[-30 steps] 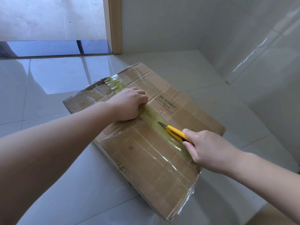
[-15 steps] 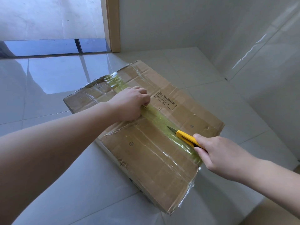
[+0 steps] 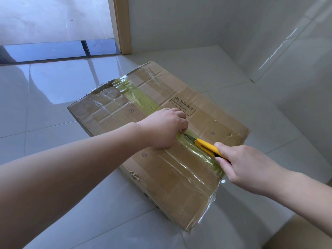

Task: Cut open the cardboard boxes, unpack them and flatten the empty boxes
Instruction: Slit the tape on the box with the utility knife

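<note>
Cardboard box (image 3: 161, 141) lay flat on the floor, its taped seam running far-left to near-right between the left hand (image 3: 162, 127), curled knuckles pressing, and right hand (image 3: 242, 167) gripping the yellow cutter (image 3: 206, 146)

Under the left hand (image 3: 162, 129) lies a brown cardboard box (image 3: 179, 178), striped by yellowish-green tape (image 3: 136, 97) and printed with a black-bordered label (image 3: 182, 106). The right hand (image 3: 246, 168) holds a yellow cutter (image 3: 206, 146), its rear seemingly black. Floor tiles (image 3: 62, 191) are glossy pale grey.
</note>
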The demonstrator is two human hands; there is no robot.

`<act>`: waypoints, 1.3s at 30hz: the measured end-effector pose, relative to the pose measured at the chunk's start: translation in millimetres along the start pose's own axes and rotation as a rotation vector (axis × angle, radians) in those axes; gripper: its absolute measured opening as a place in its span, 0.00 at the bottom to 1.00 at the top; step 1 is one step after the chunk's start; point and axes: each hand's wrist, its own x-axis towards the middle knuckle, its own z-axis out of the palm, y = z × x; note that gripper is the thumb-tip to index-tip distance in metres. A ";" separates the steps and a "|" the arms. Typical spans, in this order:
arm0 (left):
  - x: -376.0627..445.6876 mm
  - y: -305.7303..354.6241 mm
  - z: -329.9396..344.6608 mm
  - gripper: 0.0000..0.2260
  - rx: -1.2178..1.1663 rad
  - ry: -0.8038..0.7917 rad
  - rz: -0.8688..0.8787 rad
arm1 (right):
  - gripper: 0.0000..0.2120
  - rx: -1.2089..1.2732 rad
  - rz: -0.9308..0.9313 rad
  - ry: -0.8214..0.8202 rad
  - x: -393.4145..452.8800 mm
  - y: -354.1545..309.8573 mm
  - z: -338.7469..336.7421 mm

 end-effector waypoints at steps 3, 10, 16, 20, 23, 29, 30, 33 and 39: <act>-1.0 2.0 1.0 0.16 -0.017 0.001 -0.005 | 0.06 0.000 -0.004 0.008 -0.8 1.3 1.1; -7.7 3.7 0.1 0.17 -0.061 0.021 -0.014 | 0.05 -0.006 -0.016 0.014 -0.5 2.2 2.2; -0.8 6.5 2.2 0.15 -0.021 -0.039 -0.064 | 0.06 -0.027 -0.012 0.013 -1.1 1.3 1.3; 2.6 6.6 2.8 0.13 -0.003 -0.051 -0.059 | 0.06 -0.018 -0.013 0.013 -1.6 1.1 -0.6; 2.8 5.4 4.7 0.13 0.009 -0.045 -0.045 | 0.07 -0.016 -0.006 0.010 -2.9 1.5 -2.5; 2.6 4.2 9.6 0.11 0.029 -0.014 -0.040 | 0.07 -0.018 0.016 -0.008 -13.4 3.1 -3.2; 2.9 4.3 10.0 0.11 0.030 -0.015 -0.038 | 0.08 -0.025 0.019 -0.007 -15.7 3.8 -3.0; 4.3 4.6 10.1 0.10 0.031 -0.016 -0.036 | 0.08 -0.065 0.021 -0.010 -22.5 7.4 -2.1; 4.2 3.2 12.7 0.11 0.041 0.006 -0.032 | 0.12 -0.086 0.017 -0.010 -41.7 21.6 3.4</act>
